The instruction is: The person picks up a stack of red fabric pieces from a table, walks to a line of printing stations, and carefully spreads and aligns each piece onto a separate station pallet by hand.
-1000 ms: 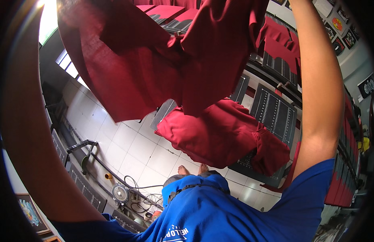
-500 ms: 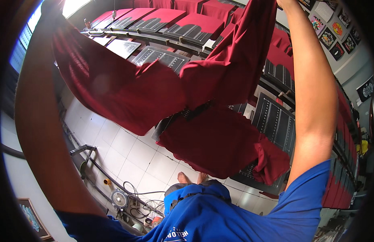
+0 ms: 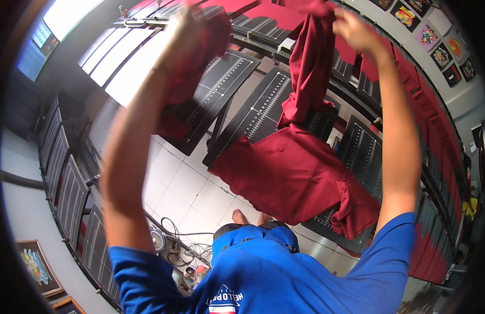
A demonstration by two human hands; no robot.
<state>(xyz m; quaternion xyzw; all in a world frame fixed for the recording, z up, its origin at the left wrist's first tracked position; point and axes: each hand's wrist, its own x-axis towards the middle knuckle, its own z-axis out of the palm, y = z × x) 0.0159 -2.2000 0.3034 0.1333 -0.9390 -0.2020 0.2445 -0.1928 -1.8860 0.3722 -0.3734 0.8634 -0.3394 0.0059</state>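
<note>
My left hand (image 3: 182, 29), blurred by motion, is raised at the upper middle, closed on a dark red shirt (image 3: 192, 68) that hangs beside it over a black board. On the other side my right hand (image 3: 355, 34) is held high, fingertips pinching a bunched, twisted length of the same dark red cloth. That length drops to a second dark red shirt (image 3: 284, 172) spread over the near boards; whether they join cannot be made out. A crumpled sleeve (image 3: 357, 206) lies at its right end. The top of the held cloth runs out of the picture.
Black printing boards (image 3: 263, 104) with white ruler marks stick out from a curved rail in front. Further boards carry red shirts (image 3: 436, 136) at the right and back. More boards (image 3: 64, 172) stand at left. Cables (image 3: 185, 251) and a fan (image 3: 157, 240) are on the tiled floor.
Both hands have come lower, and the left has swung inward to the right. The shirt, stretched wide between them before, now hangs in two narrow bunches. More of the boards beneath shows.
</note>
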